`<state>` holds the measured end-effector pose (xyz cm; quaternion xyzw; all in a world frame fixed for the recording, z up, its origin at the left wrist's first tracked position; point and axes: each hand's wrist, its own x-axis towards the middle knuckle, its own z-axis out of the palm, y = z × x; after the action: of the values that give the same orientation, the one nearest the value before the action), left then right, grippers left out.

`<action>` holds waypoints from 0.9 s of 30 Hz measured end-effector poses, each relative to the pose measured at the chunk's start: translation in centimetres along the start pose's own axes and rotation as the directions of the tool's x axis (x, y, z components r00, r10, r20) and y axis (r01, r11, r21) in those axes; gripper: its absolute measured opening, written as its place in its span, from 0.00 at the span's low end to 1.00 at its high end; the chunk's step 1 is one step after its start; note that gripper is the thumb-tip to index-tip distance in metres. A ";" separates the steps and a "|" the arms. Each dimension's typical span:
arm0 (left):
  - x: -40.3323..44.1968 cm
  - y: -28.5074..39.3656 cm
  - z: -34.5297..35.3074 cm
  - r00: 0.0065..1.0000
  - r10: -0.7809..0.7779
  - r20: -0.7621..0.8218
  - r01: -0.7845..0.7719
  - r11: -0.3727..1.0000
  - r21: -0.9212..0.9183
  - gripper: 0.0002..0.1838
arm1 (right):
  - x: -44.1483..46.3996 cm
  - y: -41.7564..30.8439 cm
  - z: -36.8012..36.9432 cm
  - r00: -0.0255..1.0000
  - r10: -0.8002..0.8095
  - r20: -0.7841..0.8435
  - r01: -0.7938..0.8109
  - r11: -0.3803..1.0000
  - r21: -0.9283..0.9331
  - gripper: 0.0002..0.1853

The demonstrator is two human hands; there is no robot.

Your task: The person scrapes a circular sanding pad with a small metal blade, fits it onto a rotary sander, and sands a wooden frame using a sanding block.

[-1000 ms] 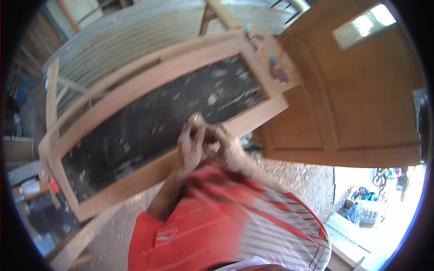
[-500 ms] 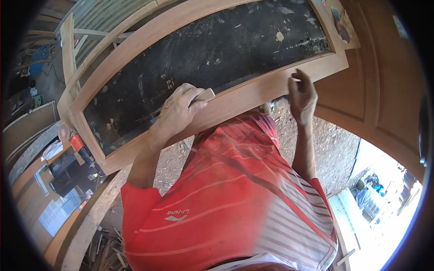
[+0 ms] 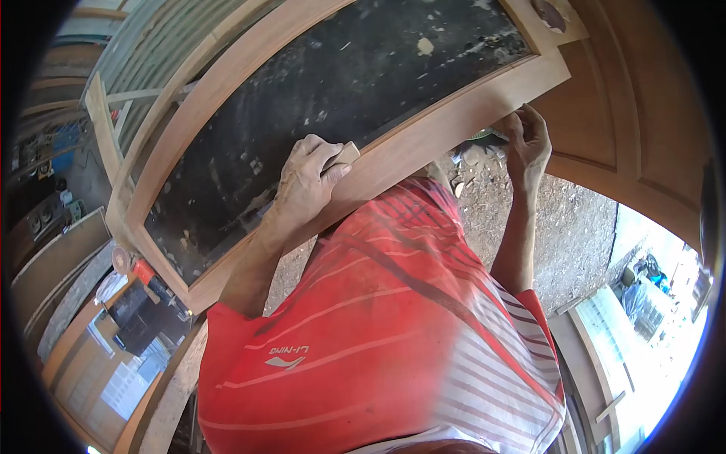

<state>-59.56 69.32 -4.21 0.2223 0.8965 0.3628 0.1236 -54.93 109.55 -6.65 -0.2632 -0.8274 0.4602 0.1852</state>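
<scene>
My left hand (image 3: 304,175) is wrapped round a small tan block (image 3: 346,154), held against the inner edge of the near rail of a wooden frame (image 3: 423,136). The frame surrounds a dark, paint-spotted surface (image 3: 325,83). To the right, my right hand (image 3: 527,144) has its fingers curled at the rail's outer edge near the right end. Whether something is between those fingertips is too small to tell.
Brown panelled doors (image 3: 643,113) stand at the right. An angle grinder with a red body (image 3: 144,271) lies at the lower left, beside a dark case (image 3: 147,314). Wood shavings cover the ground (image 3: 563,227) below the frame. Corrugated sheet (image 3: 159,53) is at the upper left.
My hands were together over the frame, then parted, the left with the block to the rail. My right hand has since reached the rail's outer edge. The camera view has shifted.
</scene>
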 end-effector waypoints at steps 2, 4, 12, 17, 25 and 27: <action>2.3 0.7 1.0 0.999 0.041 -0.003 -0.041 0.999 -0.008 0.20 | 1.6 0.9 -0.4 1.000 0.008 -0.024 -0.007 0.999 0.037 0.22; 4.0 1.2 1.5 0.997 0.073 0.006 -0.073 0.997 -0.016 0.20 | 3.1 0.8 -1.1 0.998 0.024 -0.050 -0.021 0.998 0.055 0.22; 16.5 7.1 8.3 0.969 0.246 0.011 -0.244 0.966 -0.084 0.17 | 13.1 5.1 -5.3 0.977 0.028 -0.213 -0.073 0.976 -0.206 0.26; 26.3 12.3 13.9 0.952 0.305 -0.012 -0.304 0.945 -0.116 0.17 | 22.3 7.9 -5.9 0.964 -0.068 -0.257 -0.045 0.911 -0.410 0.29; 24.7 12.9 11.8 0.986 0.103 0.133 -0.085 0.987 -0.133 0.16 | 25.9 9.1 -2.8 0.995 -0.079 -0.067 0.062 0.973 -0.224 0.28; 25.2 12.9 11.5 0.984 0.057 0.170 -0.035 0.991 -0.130 0.17 | 26.2 8.9 -2.4 0.995 -0.065 -0.081 0.049 0.981 -0.186 0.26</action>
<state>-73.08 96.70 -4.77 0.2655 0.8520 0.4011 0.2067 -72.03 130.97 -11.36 -0.2751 -0.8647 0.3647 0.2089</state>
